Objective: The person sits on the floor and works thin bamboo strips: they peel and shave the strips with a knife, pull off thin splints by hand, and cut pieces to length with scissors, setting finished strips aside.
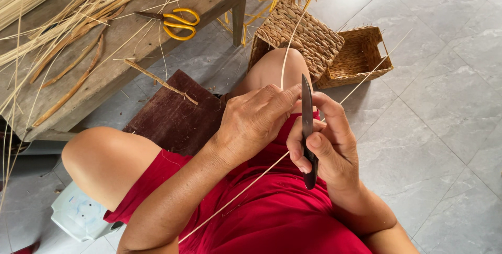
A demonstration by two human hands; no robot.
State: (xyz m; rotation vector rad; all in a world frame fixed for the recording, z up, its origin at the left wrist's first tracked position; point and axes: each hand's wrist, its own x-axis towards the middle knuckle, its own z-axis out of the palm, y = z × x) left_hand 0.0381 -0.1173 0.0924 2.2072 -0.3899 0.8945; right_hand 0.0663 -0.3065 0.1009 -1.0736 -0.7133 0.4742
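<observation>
A thin pale cane strand (246, 188) runs diagonally across the person's lap, from the near left up toward the far right, passing between both hands. It looks light, springy and smooth, likely to bend rather than snap, though so slender a strip could split or kink if pinched hard at one spot; holding it close to the blade, as here, seems the safest grip.

The left hand (251, 123) is curled nearly closed, thumb and fingertips pinching the strand just beside the blade. The right hand (327, 144) is closed around a dark narrow knife (307, 128), held upright with its tip pointing away and the thumb pressed along the handle. The blade edge sits very near the left fingertips, so there is little margin there.

Beneath lies the red garment (272, 217) over the knees. To the far left a wooden counter (120, 60) carries bundles of cane strips (57, 29) and yellow-handled scissors (175, 23); its edge is close to the left knee. A dark board (172, 113) leans below it. Far ahead stand a woven lid (308, 37) and an open woven basket (358, 55). The grey tiled floor (449, 113) to the right gives the strand's long end open room to swing.
</observation>
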